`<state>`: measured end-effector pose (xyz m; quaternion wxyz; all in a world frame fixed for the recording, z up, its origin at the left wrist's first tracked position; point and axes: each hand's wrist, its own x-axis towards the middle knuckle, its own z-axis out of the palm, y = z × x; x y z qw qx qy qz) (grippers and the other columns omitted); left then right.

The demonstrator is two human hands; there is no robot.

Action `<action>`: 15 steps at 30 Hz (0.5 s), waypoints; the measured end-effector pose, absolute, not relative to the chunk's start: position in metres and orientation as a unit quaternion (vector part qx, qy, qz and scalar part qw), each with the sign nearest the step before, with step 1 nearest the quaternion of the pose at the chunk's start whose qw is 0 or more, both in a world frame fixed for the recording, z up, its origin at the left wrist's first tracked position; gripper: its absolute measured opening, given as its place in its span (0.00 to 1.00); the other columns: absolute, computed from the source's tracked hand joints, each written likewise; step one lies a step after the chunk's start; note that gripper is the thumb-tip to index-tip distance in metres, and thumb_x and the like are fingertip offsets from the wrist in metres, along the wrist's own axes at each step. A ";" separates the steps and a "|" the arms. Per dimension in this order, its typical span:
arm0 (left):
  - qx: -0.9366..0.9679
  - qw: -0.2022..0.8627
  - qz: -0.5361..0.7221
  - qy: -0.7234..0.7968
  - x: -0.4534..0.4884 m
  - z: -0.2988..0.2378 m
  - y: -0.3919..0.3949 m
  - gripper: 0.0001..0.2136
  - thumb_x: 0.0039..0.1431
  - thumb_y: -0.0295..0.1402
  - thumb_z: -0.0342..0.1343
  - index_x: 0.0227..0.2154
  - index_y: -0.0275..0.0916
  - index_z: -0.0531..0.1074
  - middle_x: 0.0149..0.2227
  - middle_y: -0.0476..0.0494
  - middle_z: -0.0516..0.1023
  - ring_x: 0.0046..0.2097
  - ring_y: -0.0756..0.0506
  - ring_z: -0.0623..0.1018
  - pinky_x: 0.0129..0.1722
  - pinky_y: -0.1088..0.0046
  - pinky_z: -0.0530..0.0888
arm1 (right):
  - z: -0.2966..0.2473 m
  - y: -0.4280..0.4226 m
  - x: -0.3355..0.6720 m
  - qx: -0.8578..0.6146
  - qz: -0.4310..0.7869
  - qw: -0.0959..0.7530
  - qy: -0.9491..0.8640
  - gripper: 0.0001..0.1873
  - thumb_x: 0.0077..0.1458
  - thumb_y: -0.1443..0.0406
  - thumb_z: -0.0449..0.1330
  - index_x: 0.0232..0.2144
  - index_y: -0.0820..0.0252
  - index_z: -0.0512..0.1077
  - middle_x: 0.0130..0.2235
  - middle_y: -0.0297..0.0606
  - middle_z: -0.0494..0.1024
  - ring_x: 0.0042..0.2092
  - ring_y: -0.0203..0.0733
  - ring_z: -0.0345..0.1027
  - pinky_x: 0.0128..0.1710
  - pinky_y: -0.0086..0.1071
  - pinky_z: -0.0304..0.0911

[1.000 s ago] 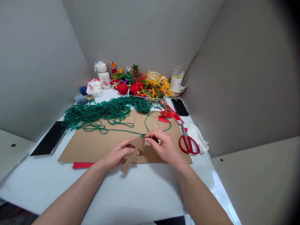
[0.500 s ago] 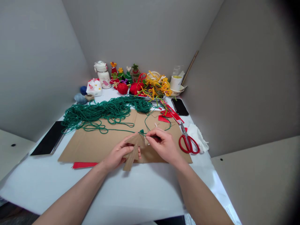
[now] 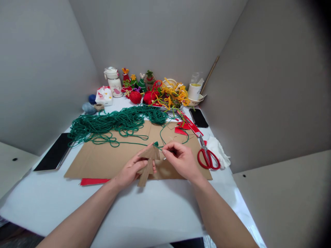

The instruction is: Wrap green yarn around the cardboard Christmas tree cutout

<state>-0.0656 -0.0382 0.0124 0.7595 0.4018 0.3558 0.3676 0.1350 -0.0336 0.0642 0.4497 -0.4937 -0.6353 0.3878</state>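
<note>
A brown cardboard tree cutout (image 3: pixel 149 155) is gripped in my left hand (image 3: pixel 130 172), thumb on its face and fingers behind. Green yarn is wound around its tip (image 3: pixel 156 144). My right hand (image 3: pixel 181 159) is closed in a pinch on the green yarn strand (image 3: pixel 159 148), just right of the tip. From the cutout, yarn trails left to a large loose heap of green yarn (image 3: pixel 111 120). Both hands are above a flat sheet of brown cardboard (image 3: pixel 98 160). The fingers behind the cutout are partly hidden.
Red-handled scissors (image 3: pixel 208 158) lie right of my right hand, beside a crumpled white tissue (image 3: pixel 217 151). Red scraps (image 3: pixel 181 129) and a phone (image 3: pixel 198 117) are farther back. A dark tablet (image 3: pixel 53 153) lies at left. Behind stand a white bottle (image 3: pixel 113 82) and red yarn balls (image 3: pixel 135 97).
My right hand has shifted slightly right, away from the cutout's tip, with the yarn strand in its pinch. The cutout has tilted a little; my left hand stays nearly in place.
</note>
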 end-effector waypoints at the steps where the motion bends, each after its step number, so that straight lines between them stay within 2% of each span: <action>1: 0.399 0.760 0.368 0.357 -0.065 0.013 -0.038 0.19 0.56 0.33 0.54 0.52 0.40 0.67 0.38 0.41 0.78 0.38 0.43 0.77 0.42 0.64 0.71 | 0.064 -0.033 0.135 -0.494 0.392 0.451 -0.632 0.06 0.52 0.64 0.57 0.27 0.61 0.70 0.28 0.35 0.72 0.30 0.35 0.63 0.29 0.27 0.59; 8: 0.389 0.767 0.386 0.335 -0.063 0.020 -0.038 0.22 0.55 0.31 0.53 0.54 0.40 0.63 0.37 0.42 0.77 0.37 0.43 0.77 0.42 0.63 0.71 | 0.065 -0.030 0.135 -0.505 0.429 0.408 -0.628 0.06 0.51 0.64 0.57 0.28 0.61 0.70 0.27 0.33 0.71 0.29 0.34 0.62 0.29 0.27 0.57; 12: 0.366 0.803 0.383 0.273 -0.065 0.026 -0.038 0.17 0.55 0.31 0.51 0.48 0.37 0.67 0.35 0.41 0.75 0.37 0.43 0.75 0.40 0.61 0.72 | 0.068 -0.028 0.138 -0.496 0.483 0.377 -0.615 0.08 0.51 0.61 0.57 0.28 0.61 0.70 0.27 0.32 0.70 0.29 0.33 0.62 0.30 0.26 0.57; 15: 0.342 0.848 0.350 0.204 -0.068 0.027 -0.037 0.14 0.55 0.33 0.49 0.43 0.34 0.70 0.33 0.40 0.73 0.34 0.44 0.75 0.35 0.63 0.73 | 0.067 -0.027 0.142 -0.475 0.523 0.367 -0.605 0.10 0.52 0.59 0.58 0.29 0.62 0.70 0.28 0.32 0.70 0.30 0.33 0.61 0.31 0.26 0.57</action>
